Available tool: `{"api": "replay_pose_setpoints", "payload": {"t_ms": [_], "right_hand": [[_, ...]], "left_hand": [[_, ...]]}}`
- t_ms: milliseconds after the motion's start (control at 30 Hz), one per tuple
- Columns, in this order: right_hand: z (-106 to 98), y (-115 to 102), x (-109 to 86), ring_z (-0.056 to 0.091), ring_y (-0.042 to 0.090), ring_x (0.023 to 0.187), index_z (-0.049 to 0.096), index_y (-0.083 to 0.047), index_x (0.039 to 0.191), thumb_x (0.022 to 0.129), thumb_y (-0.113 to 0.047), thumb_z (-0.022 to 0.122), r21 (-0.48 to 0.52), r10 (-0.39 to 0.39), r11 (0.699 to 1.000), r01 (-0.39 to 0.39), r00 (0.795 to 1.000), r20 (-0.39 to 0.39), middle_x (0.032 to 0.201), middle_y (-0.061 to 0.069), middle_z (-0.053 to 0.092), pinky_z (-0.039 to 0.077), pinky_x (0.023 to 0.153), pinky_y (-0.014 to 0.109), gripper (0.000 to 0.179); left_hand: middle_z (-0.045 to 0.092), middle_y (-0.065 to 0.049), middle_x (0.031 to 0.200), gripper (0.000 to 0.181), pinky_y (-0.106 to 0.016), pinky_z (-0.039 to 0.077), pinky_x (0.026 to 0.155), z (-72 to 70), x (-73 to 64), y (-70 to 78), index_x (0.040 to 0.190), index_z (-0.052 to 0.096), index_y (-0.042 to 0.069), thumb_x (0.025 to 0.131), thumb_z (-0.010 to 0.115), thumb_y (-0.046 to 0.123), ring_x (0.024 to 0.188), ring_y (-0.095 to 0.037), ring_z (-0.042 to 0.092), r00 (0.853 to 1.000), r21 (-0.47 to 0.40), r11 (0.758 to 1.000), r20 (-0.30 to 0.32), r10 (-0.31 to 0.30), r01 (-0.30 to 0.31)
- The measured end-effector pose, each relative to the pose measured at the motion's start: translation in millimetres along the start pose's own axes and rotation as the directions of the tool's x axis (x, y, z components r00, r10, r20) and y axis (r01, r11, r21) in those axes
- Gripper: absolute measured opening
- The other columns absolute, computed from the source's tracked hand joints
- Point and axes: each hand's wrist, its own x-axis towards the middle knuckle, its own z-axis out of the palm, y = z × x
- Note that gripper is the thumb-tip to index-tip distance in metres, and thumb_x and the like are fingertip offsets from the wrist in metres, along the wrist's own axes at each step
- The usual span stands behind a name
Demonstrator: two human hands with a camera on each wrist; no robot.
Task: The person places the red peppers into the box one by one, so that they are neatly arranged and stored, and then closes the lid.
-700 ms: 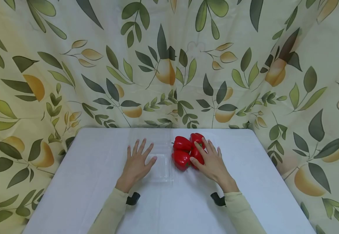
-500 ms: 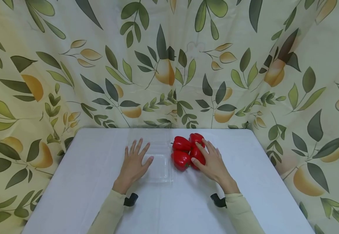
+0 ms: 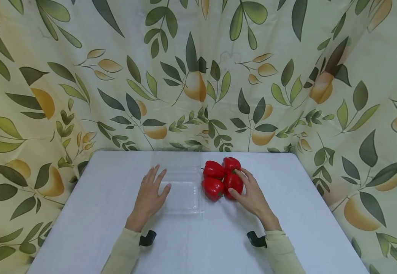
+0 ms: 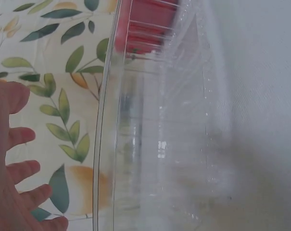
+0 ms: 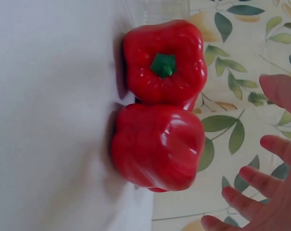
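Observation:
A cluster of several red bell peppers (image 3: 213, 189) sits right of centre on the white table. My right hand (image 3: 254, 198) hovers by the front right pepper (image 3: 233, 185), thumb and index finger spread over its right side. In the right wrist view its fingers (image 5: 246, 204) are apart from the peppers, one of which shows a green stem (image 5: 163, 65). A clear plastic container (image 3: 185, 198) stands left of the peppers, its lid part (image 3: 178, 161) folded open behind. My left hand (image 3: 149, 199) hovers at the container's left side, fingers loosely spread, holding nothing.
The white table (image 3: 198, 243) carries the container and peppers near its back half. Behind it hangs a curtain (image 3: 219, 95) printed with leaves and fruit, which also runs along both sides. A black wrist mount (image 3: 148, 238) sticks inward from the left sleeve, another from the right.
My left hand has moved left and toward me, turning slightly with its fingers closer together. My right hand has shifted a little rightward, uncovering more of the front right pepper. The peppers stay put.

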Motion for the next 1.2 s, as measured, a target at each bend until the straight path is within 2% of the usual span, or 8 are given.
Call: {"api": "replay_pose_setpoints", "payload": {"t_ms": [133, 300, 433, 667, 900, 1000, 1200], "right_hand": [[2.2, 3.1, -1.1, 0.033, 0.041, 0.142, 0.035, -0.018, 0.152, 0.084, -0.036, 0.073, 0.029, 0.045, 0.999, -0.045, 0.999, -0.005, 0.158, 0.015, 0.029, 0.049, 0.097, 0.064, 0.080], [8.3, 6.6, -1.1, 0.034, 0.041, 0.142, 0.033, -0.018, 0.153, 0.085, -0.036, 0.072, 0.059, 0.099, 0.993, -0.098, 0.995, -0.012, 0.157, 0.015, 0.030, 0.049, 0.097, 0.063, 0.081], [14.2, 8.1, 0.6, 0.034, 0.041, 0.142, 0.034, -0.020, 0.152, 0.084, -0.035, 0.073, 0.081, 0.123, 0.989, -0.121, 0.992, -0.026, 0.156, 0.015, 0.032, 0.050, 0.096, 0.062, 0.080], [14.2, 14.5, -0.8, 0.033, 0.039, 0.143, 0.033, -0.020, 0.151, 0.083, -0.034, 0.074, 0.094, 0.197, 0.976, -0.194, 0.980, -0.023, 0.157, 0.013, 0.030, 0.049, 0.098, 0.061, 0.081], [19.3, 18.6, 0.0, 0.036, 0.039, 0.140, 0.030, -0.019, 0.153, 0.083, -0.036, 0.074, 0.111, 0.239, 0.965, -0.237, 0.971, -0.002, 0.158, 0.014, 0.029, 0.050, 0.100, 0.057, 0.084], [21.6, 19.2, 1.3, 0.037, 0.039, 0.139, 0.028, -0.018, 0.154, 0.083, -0.035, 0.075, 0.118, 0.246, 0.962, -0.245, 0.969, 0.002, 0.158, 0.015, 0.028, 0.050, 0.100, 0.056, 0.086], [24.2, 19.7, 2.0, 0.033, 0.040, 0.141, 0.026, -0.018, 0.155, 0.083, -0.035, 0.075, 0.147, 0.245, 0.958, -0.245, 0.969, 0.021, 0.158, 0.016, 0.026, 0.050, 0.100, 0.058, 0.089]], "left_hand": [[0.030, -0.011, 0.160, 0.055, -0.055, 0.030, 0.119, -2.0, -3.1, -5.5, 0.148, 0.043, 0.014, 0.099, 0.053, 0.036, 0.148, -0.034, 0.027, 0.999, -0.029, 0.999, -0.031, -0.018, 0.017], [0.034, -0.012, 0.157, 0.054, -0.056, 0.040, 0.111, -4.9, -7.6, -14.3, 0.146, 0.046, 0.013, 0.097, 0.056, 0.034, 0.144, -0.034, 0.033, 0.997, -0.063, 0.997, -0.068, -0.041, 0.037], [0.036, -0.014, 0.155, 0.054, -0.058, 0.043, 0.107, -7.6, -12.9, -23.2, 0.145, 0.047, 0.011, 0.096, 0.058, 0.031, 0.142, -0.036, 0.035, 0.994, -0.069, 0.996, -0.088, -0.069, 0.063], [0.036, -0.016, 0.155, 0.052, -0.062, 0.045, 0.102, -7.6, -18.1, -31.3, 0.144, 0.048, 0.010, 0.096, 0.058, 0.029, 0.140, -0.040, 0.035, 0.991, -0.116, 0.988, -0.071, -0.112, 0.104], [0.035, -0.019, 0.155, 0.048, -0.065, 0.037, 0.108, -9.8, -21.7, -41.4, 0.141, 0.050, 0.008, 0.096, 0.057, 0.022, 0.143, -0.044, 0.030, 0.987, -0.201, 0.971, -0.066, -0.148, 0.132], [0.033, -0.020, 0.155, 0.047, -0.066, 0.035, 0.109, -9.6, -22.5, -47.1, 0.141, 0.050, 0.007, 0.096, 0.057, 0.021, 0.143, -0.045, 0.029, 0.982, -0.221, 0.961, -0.050, -0.180, 0.165], [0.031, -0.021, 0.156, 0.045, -0.068, 0.030, 0.112, -7.8, -23.3, -58.6, 0.140, 0.050, 0.007, 0.098, 0.055, 0.022, 0.143, -0.048, 0.029, 0.969, -0.275, 0.930, 0.021, -0.247, 0.243]]}}
